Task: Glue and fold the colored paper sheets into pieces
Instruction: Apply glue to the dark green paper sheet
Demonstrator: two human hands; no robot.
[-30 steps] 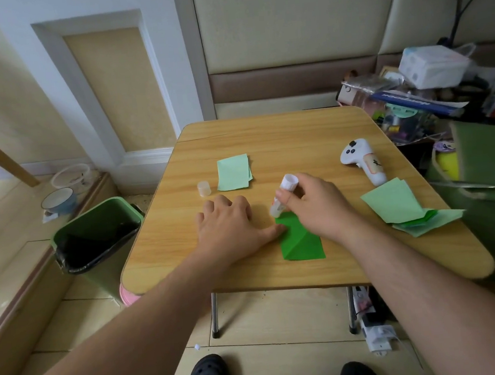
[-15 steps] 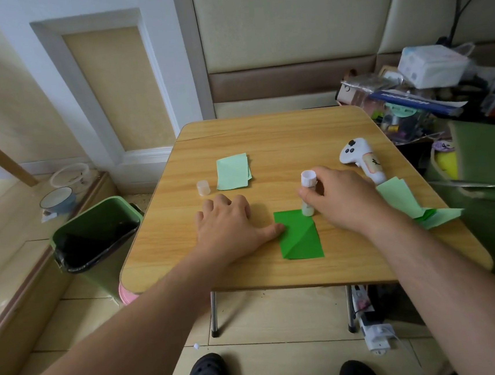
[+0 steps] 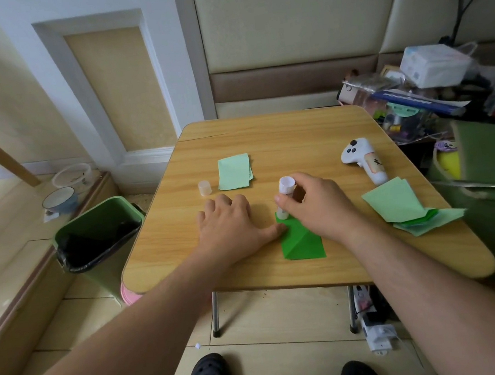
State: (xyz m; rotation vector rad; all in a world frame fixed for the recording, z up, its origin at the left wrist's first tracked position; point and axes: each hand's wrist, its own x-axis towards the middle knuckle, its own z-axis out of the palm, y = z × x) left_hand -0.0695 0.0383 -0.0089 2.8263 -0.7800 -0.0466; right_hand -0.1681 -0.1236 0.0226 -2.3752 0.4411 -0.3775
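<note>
A dark green folded paper [image 3: 301, 241] lies near the front of the wooden table [image 3: 265, 137]. My left hand [image 3: 231, 225] rests flat on the table, its thumb pressing the paper's left edge. My right hand [image 3: 314, 205] grips a white glue stick [image 3: 284, 194] upright, tip down on the paper's far left corner. The glue cap [image 3: 204, 187] stands apart to the left. Light green sheets [image 3: 235, 172] lie behind my left hand. A pile of light and dark green papers [image 3: 399, 203] sits at the right.
A white game controller [image 3: 364, 159] lies at the table's right rear. A green waste bin [image 3: 99, 231] stands on the floor to the left. Cluttered boxes and a green container [image 3: 492, 163] crowd the right side. Bowls [image 3: 60, 199] sit on a ledge at left.
My right hand swung the glue stick right to the paper's far right corner, then back left to its far left corner. My left hand stayed pressing the paper.
</note>
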